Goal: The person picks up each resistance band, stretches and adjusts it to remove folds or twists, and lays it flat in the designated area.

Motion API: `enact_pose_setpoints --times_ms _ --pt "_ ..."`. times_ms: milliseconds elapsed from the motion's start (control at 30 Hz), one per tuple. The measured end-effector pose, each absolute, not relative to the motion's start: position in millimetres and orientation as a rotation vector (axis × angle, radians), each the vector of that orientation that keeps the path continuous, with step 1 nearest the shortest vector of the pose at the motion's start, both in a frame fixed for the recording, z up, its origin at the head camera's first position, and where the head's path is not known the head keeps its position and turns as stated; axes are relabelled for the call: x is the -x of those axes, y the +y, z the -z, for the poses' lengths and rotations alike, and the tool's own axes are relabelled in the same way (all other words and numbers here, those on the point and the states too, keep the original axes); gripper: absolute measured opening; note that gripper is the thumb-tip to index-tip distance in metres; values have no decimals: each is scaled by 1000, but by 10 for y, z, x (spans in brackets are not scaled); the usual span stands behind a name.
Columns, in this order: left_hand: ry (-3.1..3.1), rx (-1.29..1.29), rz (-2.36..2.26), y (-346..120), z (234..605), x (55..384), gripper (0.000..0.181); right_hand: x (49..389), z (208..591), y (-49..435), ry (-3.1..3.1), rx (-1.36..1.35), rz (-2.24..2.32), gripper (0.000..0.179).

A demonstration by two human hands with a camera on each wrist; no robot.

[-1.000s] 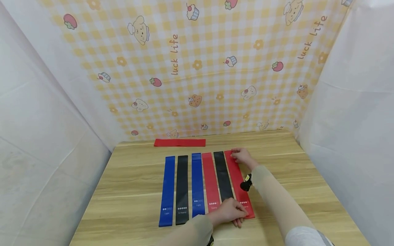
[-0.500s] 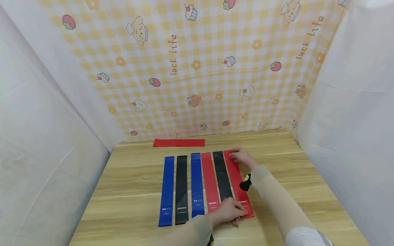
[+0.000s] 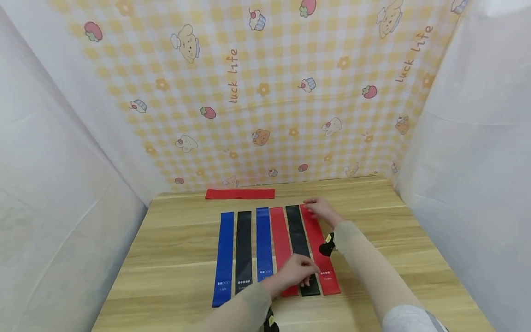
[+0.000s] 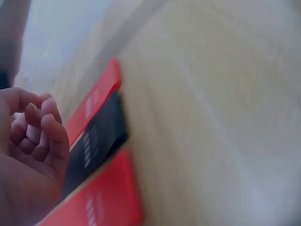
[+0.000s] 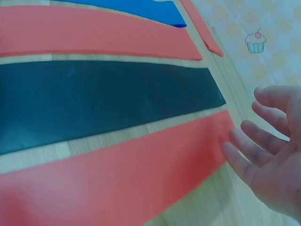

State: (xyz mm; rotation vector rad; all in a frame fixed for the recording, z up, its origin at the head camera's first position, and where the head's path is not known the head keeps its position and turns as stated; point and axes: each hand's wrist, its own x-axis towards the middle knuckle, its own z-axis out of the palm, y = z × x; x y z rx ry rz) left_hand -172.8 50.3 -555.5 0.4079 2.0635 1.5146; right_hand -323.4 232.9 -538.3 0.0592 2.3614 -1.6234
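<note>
Flat resistance bands lie in a row on the wooden table. The rightmost red band (image 3: pixel 317 244), marked Heavy, runs away from me. My right hand (image 3: pixel 322 210) is at its far end. In the right wrist view, that hand (image 5: pixel 273 150) has loosely spread fingers, fingertips beside the red band's end (image 5: pixel 188 146), gripping nothing. My left hand (image 3: pixel 293 271) hovers over the near part of a black band (image 3: pixel 297 230). In the left wrist view, the left hand's fingers (image 4: pixel 55 134) are loosely curled and hold nothing. Left of the black band lies another red band (image 3: pixel 280 233).
Farther left lie a blue band (image 3: pixel 263 240), a black band (image 3: pixel 244 244) and a blue band (image 3: pixel 224 256). One more red band (image 3: pixel 240 194) lies crosswise at the back, near the patterned cloth wall (image 3: pixel 265 110). White cloth walls (image 3: pixel 469 161) stand at both sides.
My left hand has left the near end of the rightmost red band and moved left and away from me. My right hand has shifted slightly left at the far end. The bands stay in place.
</note>
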Motion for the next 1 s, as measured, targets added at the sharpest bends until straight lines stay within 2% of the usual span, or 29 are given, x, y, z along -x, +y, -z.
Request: enact_pose_setpoints --times_ms 133,400,700,1000 --pt "2145 -423 -1527 206 5509 1972 19 3287 5381 2182 2417 -50 1552 40" --pt "2278 -311 -1540 -406 5469 2345 24 3369 5421 1842 2683 168 1275 39" --pt "2353 -141 -1622 -911 5611 2574 24 3477 5473 1502 2778 341 1046 47" --pt "2407 33 -1708 -1142 5663 2699 28 3553 5474 1345 2774 365 840 54"
